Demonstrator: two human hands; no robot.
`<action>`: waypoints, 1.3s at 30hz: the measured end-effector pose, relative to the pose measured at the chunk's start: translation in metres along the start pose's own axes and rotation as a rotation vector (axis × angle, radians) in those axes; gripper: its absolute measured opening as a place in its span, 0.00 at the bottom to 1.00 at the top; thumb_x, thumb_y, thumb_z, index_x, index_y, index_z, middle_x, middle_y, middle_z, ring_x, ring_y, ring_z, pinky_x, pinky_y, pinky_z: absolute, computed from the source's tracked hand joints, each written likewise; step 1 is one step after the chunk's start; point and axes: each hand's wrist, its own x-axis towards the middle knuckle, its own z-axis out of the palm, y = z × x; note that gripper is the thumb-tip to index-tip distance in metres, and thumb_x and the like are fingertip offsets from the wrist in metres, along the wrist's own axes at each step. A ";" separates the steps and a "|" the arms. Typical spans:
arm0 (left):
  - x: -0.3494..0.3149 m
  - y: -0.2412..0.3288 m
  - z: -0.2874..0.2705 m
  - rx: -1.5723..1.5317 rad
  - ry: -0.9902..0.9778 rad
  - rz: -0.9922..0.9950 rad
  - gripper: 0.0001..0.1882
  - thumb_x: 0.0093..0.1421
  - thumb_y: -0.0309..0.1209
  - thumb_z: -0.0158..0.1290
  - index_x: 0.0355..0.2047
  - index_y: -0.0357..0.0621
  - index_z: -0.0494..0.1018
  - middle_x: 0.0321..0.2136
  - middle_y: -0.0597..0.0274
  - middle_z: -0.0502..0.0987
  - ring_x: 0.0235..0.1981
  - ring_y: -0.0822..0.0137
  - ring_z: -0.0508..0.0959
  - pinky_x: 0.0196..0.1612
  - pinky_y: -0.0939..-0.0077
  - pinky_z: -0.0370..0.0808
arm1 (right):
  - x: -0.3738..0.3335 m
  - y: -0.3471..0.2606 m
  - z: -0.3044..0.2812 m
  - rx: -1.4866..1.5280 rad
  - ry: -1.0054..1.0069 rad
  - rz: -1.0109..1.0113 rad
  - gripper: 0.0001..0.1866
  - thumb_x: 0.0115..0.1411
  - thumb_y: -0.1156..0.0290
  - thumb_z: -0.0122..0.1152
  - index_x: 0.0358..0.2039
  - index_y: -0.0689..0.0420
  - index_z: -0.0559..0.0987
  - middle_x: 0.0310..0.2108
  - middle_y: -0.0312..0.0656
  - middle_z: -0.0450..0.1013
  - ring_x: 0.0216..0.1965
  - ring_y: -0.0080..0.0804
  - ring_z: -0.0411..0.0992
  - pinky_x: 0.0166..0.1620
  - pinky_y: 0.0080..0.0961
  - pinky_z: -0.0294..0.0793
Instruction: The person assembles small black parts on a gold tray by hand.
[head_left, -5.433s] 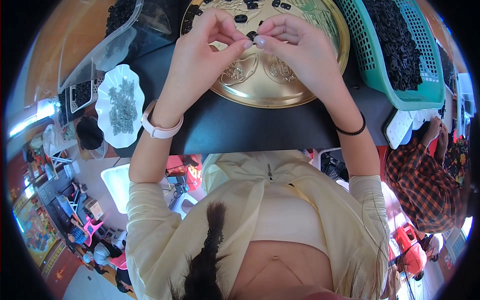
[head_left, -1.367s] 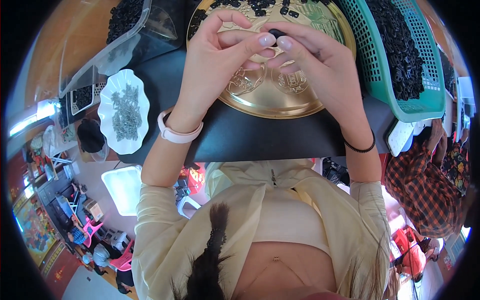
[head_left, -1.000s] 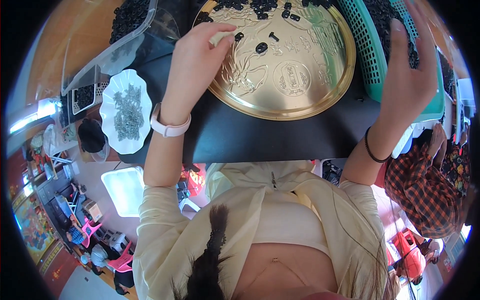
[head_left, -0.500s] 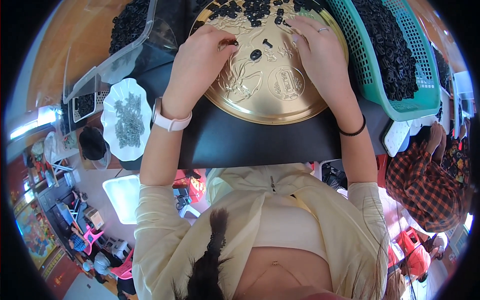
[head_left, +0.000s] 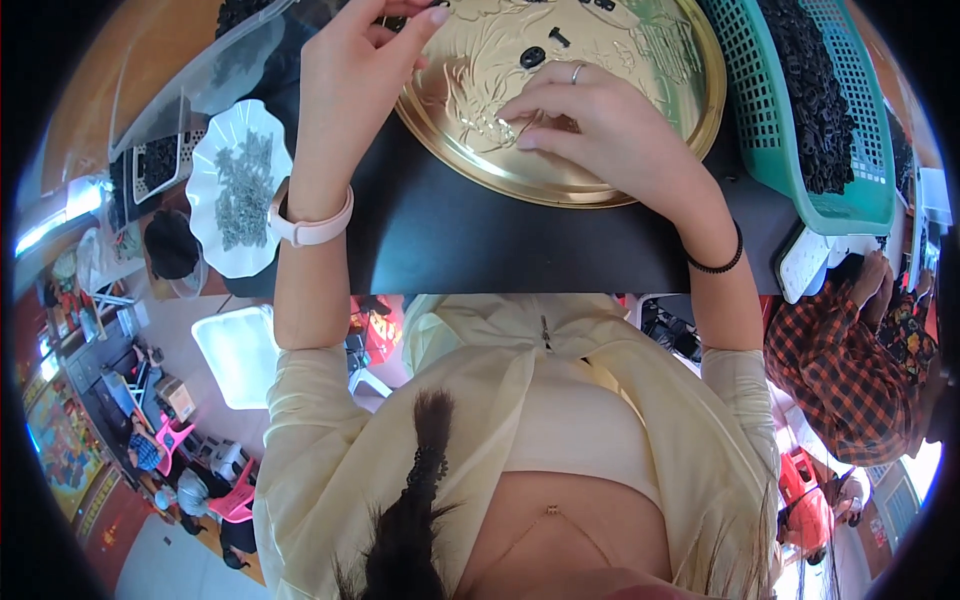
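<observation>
Nearest to me is the black table edge (head_left: 480, 250), and just past it my right hand (head_left: 600, 125) lies palm-down on the near part of the round gold tray (head_left: 690, 110), fingers curled together at the tips as if pinching something against the embossed surface; whatever is under them is too small to tell, so I can't say for sure that anything is gripped. My left hand (head_left: 350, 70), with a pale wristband, is lifted at the tray's left rim, fingers bent toward the thumb; I cannot tell if it holds a piece either. Beyond the right hand, a few small black parts (head_left: 532, 57) sit loose on the tray, apart from both hands. To do this well, I'd keep the right fingertips low and steady on the metal so nothing skids away, and bring the left hand in close before lifting. Off to the left sits a white scalloped dish (head_left: 205, 215) of small grey bits, and far right a teal basket (head_left: 760, 120) heaped with black pieces.
</observation>
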 end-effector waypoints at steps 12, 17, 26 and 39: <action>-0.059 0.019 0.003 -0.355 -0.227 -0.249 0.07 0.56 0.28 0.58 0.35 0.40 0.75 0.23 0.71 0.76 0.19 0.84 0.71 0.21 0.92 0.63 | -0.003 -0.021 0.018 0.810 0.152 0.458 0.15 0.57 0.70 0.61 0.45 0.61 0.77 0.31 0.39 0.78 0.29 0.19 0.74 0.34 0.16 0.74; -0.076 0.013 0.001 -0.417 -0.215 -0.329 0.09 0.58 0.29 0.56 0.39 0.42 0.75 0.25 0.71 0.77 0.20 0.84 0.71 0.21 0.92 0.62 | -0.004 -0.020 0.023 0.553 0.124 0.367 0.11 0.58 0.72 0.60 0.40 0.60 0.80 0.28 0.39 0.78 0.29 0.18 0.74 0.34 0.15 0.73; -0.084 -0.035 -0.098 0.686 0.303 0.036 0.10 0.55 0.28 0.54 0.38 0.46 0.78 0.34 0.55 0.78 0.31 0.57 0.76 0.36 0.70 0.73 | -0.003 -0.021 0.006 0.733 0.272 0.536 0.09 0.60 0.71 0.54 0.35 0.63 0.76 0.26 0.39 0.73 0.23 0.20 0.70 0.29 0.17 0.71; -0.072 -0.050 -0.122 0.709 0.094 -0.102 0.08 0.55 0.28 0.53 0.35 0.40 0.74 0.31 0.53 0.76 0.28 0.57 0.78 0.32 0.67 0.74 | -0.002 0.010 -0.020 0.744 0.439 0.472 0.15 0.66 0.64 0.46 0.24 0.57 0.70 0.18 0.32 0.65 0.15 0.18 0.64 0.22 0.15 0.63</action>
